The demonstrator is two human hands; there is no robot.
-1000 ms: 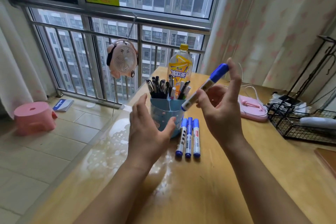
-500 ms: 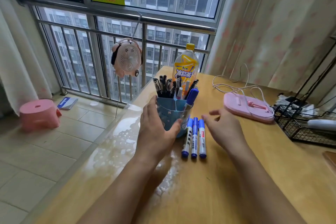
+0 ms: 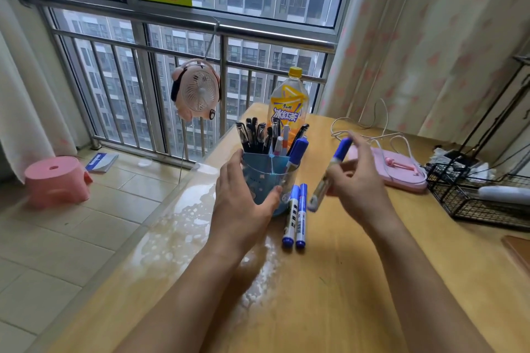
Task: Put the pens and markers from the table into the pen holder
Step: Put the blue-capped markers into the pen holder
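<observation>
Markers are going into the pen holder [image 3: 265, 178] one at a time, and this looks like the lift of the next one. The right hand [image 3: 358, 180] pinches a blue-capped marker [image 3: 329, 173] between thumb and fingertips, holding it off the desk [image 3: 329, 281], tilted with the cap up, just right of the holder. The left hand [image 3: 243, 200] cups the holder's near-left side, fingers curved against its wall and thumb hooked across the front, steadying it near the desk's far-left edge. Inside stand a crowd of dark pens [image 3: 255, 135] and one blue marker [image 3: 295, 156] leaning at the right rim. Two more markers [image 3: 296, 215] lie side by side on the desk, touching the holder's base and pointing toward the near edge. Next, I judge, the held marker must swing left over the rim and drop, tip down, into the gap beside the leaning one; the packed pens leave little room elsewhere.
</observation>
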